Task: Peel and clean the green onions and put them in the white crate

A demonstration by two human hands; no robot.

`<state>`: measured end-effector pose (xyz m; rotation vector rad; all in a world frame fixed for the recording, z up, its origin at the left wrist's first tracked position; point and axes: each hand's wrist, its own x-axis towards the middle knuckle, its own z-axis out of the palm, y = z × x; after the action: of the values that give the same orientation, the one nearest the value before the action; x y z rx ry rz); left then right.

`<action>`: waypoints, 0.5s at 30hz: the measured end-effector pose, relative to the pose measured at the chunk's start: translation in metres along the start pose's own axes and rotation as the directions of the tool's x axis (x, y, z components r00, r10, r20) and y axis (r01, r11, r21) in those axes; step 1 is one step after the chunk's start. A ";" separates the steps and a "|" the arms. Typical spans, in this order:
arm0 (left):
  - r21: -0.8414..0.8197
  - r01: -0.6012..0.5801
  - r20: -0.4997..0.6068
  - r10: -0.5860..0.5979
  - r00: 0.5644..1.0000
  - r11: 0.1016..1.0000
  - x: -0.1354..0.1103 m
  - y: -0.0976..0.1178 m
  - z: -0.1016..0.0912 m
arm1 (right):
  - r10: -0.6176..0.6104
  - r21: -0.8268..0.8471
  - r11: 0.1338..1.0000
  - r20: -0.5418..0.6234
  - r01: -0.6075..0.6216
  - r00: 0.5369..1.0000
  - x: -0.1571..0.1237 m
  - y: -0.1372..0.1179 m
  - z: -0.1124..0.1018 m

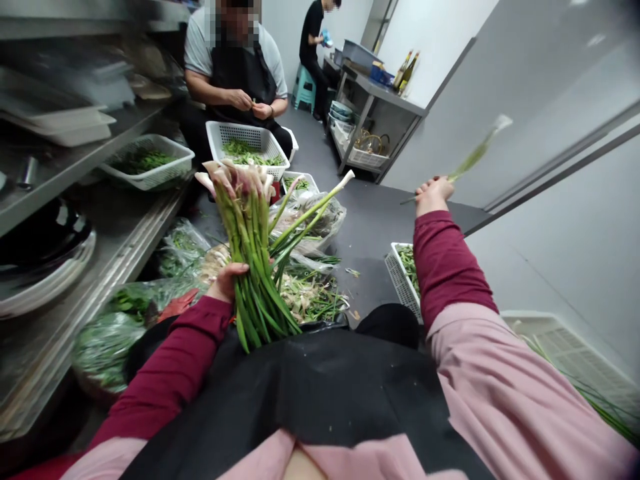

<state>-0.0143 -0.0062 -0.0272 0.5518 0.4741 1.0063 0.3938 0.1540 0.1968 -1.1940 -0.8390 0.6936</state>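
Note:
My left hand [229, 281] is closed around a thick bunch of green stalks [254, 247] with pale pinkish-white ends pointing up, held over my black apron [310, 387]. A few stalks lean out to the right of the bunch. My right hand [433, 195] is raised out to the right and pinches a single green stalk [475, 155], blurred by motion, its white end toward the wall. Below the right arm sits a white basket [400, 280] with green stalks in it.
Trimmings and plastic bags of greens [310, 293] lie on the floor ahead. Steel shelves [100, 220] at left hold a white basket [150, 160]. A seated person [235, 73] works over another white basket [245, 143]. A second person stands by a steel table [380, 93].

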 end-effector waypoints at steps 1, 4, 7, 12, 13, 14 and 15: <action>-0.018 -0.016 0.022 0.016 1.000 1.000 0.000 0.001 0.001 | 0.083 0.000 0.997 0.008 -0.083 0.997 -0.012 0.005 0.000; -0.036 -0.046 0.067 0.048 0.997 0.998 0.004 0.001 0.005 | 0.361 -0.011 0.931 0.196 -0.366 0.912 -0.085 0.055 0.021; -0.018 -0.023 0.088 0.025 0.996 1.000 0.010 -0.002 0.005 | 0.410 0.054 0.869 0.480 -0.492 0.776 -0.171 0.121 0.057; -0.018 0.008 0.110 -0.006 0.994 1.000 0.009 -0.003 0.007 | 0.239 0.137 0.861 0.740 -0.489 0.628 -0.215 0.159 0.085; -0.017 0.010 0.116 -0.008 0.993 1.000 0.008 -0.002 0.009 | 0.213 0.119 0.896 0.730 -0.428 0.650 -0.211 0.157 0.085; -0.010 0.014 0.121 -0.013 0.993 1.000 0.007 0.000 0.011 | 0.192 0.092 0.928 0.712 -0.361 0.675 -0.206 0.155 0.084; 0.000 0.018 0.123 -0.018 0.992 1.000 0.006 0.001 0.013 | 0.175 0.064 0.952 0.688 -0.299 0.704 -0.201 0.153 0.082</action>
<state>-0.0042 -0.0030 -0.0173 0.6037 0.3680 0.9494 0.2135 0.0647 0.0230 -0.8880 -1.2063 1.4481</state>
